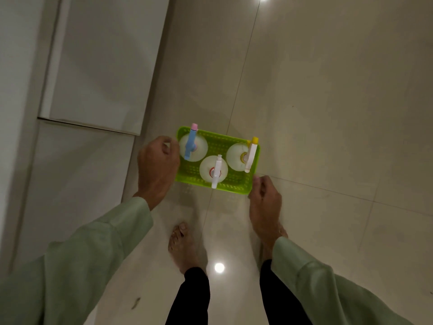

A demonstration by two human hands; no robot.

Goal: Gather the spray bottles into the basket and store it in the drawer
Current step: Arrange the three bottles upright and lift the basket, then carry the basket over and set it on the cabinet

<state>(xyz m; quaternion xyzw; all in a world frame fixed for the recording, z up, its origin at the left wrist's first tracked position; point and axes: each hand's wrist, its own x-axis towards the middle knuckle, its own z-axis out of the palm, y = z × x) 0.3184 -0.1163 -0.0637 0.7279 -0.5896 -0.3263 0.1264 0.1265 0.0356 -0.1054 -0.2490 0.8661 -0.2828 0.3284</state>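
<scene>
A lime-green mesh basket [234, 146] hangs above the tiled floor, seen from straight above. Three pale round spray bottles stand upright in it: one with a blue trigger and pink nozzle [191, 144] at the left, one with a white trigger [216, 171] in the middle front, and one with a white trigger and yellow nozzle [251, 156] at the right. My left hand [157, 167] is curled on the basket's left rim. The basket's near right corner is pinched by my right hand [264, 202].
A white cabinet fills the left side, with an upper drawer front [100, 66] standing slightly proud of the lower front [70, 172]. Glossy beige floor tiles [328, 113] stretch to the right. My bare feet [185, 245] are below the basket.
</scene>
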